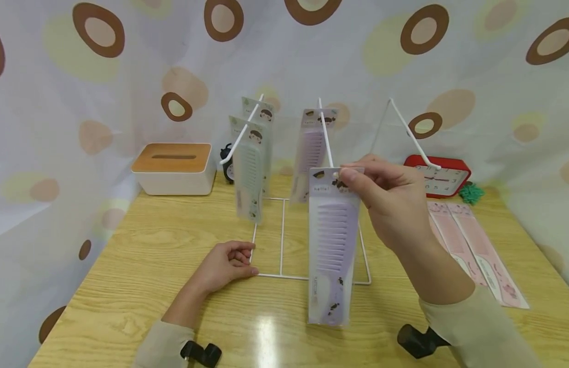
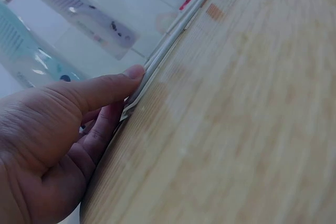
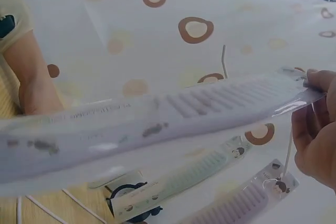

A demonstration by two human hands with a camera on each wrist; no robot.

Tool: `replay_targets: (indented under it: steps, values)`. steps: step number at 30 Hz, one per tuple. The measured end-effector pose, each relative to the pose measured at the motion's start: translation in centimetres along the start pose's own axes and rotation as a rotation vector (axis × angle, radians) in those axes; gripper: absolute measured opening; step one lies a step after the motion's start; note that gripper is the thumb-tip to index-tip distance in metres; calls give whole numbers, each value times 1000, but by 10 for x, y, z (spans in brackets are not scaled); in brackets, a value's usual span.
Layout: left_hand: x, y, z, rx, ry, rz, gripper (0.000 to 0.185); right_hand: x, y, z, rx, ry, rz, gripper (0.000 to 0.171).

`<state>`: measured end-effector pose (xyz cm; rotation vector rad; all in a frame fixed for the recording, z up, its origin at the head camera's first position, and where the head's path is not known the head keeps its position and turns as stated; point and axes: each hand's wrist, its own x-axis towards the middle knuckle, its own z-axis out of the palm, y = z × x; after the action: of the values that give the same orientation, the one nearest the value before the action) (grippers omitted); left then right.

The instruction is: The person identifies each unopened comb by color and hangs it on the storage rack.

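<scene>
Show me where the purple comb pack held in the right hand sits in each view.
Head: purple comb pack centre, hanging from the right hand at the middle rack hook.
Left wrist: at the top left corner, blurred.
Right wrist: stretched across the frame.
Shared landmark: the white wire rack.

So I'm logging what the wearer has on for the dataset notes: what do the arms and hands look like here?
Both hands, left hand and right hand, are bare, with no gloves or rings in view. Each forearm ends in a pale beige long sleeve pushed back from the wrist. A small black device sits under each wrist.
</scene>
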<state>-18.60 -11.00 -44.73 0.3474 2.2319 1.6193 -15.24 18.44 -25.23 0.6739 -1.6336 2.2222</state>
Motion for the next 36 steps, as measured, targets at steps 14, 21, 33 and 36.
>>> replay_targets:
  steps: [14,21,33,36]
  values:
    - [0,2,0,-8,3,-13,60,45,41,-20,-89,117,233,3]
    - [0,0,0,-2,1,-3,60,57,53,-32,-141,138,242,7]
    - [1,0,2,8,3,3,59,47,58,-64,-331,54,202,17]
    - [1,1,1,14,13,-8,59,39,66,-87,-450,18,227,19]
